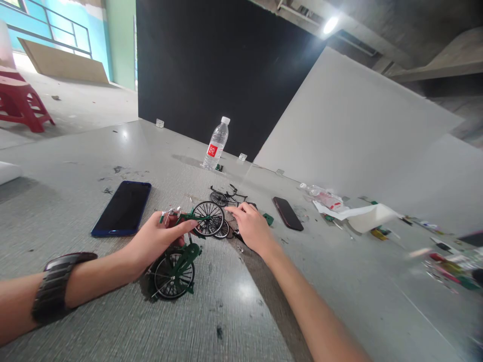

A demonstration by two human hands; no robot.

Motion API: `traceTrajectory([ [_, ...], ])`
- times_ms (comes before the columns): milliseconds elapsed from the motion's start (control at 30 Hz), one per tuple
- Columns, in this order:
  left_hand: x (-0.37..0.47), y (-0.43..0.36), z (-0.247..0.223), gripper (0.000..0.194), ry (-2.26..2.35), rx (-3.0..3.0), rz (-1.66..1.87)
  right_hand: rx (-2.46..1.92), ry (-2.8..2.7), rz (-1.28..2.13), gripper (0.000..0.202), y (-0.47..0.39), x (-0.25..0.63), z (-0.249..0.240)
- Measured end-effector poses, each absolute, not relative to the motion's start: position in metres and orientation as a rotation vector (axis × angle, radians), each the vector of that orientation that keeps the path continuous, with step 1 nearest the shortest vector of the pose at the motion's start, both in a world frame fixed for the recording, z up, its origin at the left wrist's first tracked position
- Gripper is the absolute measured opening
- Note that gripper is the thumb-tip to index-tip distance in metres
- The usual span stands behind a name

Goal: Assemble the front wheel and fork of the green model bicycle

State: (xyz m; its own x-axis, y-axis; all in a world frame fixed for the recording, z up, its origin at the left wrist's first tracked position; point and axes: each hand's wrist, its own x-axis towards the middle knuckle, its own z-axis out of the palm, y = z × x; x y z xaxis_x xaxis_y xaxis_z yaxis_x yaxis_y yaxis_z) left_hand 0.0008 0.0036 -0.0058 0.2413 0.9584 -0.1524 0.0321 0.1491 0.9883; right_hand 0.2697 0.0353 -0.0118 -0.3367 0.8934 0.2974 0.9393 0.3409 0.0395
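A green model bicycle [181, 264] with black spoked wheels is held near its handlebar end by my left hand [162, 234], its thumb and fingers closed on the frame. One wheel points away to the right; the other hangs low over the table. Beyond it lies a black model bicycle [219, 198] with thin parts. Just right of the green bicycle's front wheel is my right hand [251, 223], fingers bent and pointing left among the black parts. Whether its fingertips grip anything is hidden. A small green piece [268, 219] lies beside that hand.
On the grey table [226, 322], a blue-edged phone [124, 208] lies left and a dark phone [287, 213] right. An upright water bottle [217, 144] stands behind. Another bottle [326, 197] lies near white paper [368, 217] at right. A black panel [226, 65] rises behind.
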Motion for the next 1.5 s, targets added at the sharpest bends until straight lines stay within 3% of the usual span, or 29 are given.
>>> traceTrajectory([
  [200,0.000,0.003,-0.005,0.043,1.094,1.228,0.899,-1.791,-2.407,-0.295,0.054,0.037,0.265,-0.009],
  [400,-0.001,0.004,-0.009,0.043,1.104,1.224,0.906,-1.882,-2.336,-0.367,0.042,0.037,0.272,-0.016],
  [933,-0.001,0.001,-0.006,0.040,1.099,1.236,0.917,-1.663,-2.445,-0.116,0.056,0.037,0.258,-0.005],
  [1500,-0.001,0.001,-0.004,0.040,1.101,1.225,0.905,-1.473,-2.432,-0.181,0.024,0.034,0.258,-0.002],
])
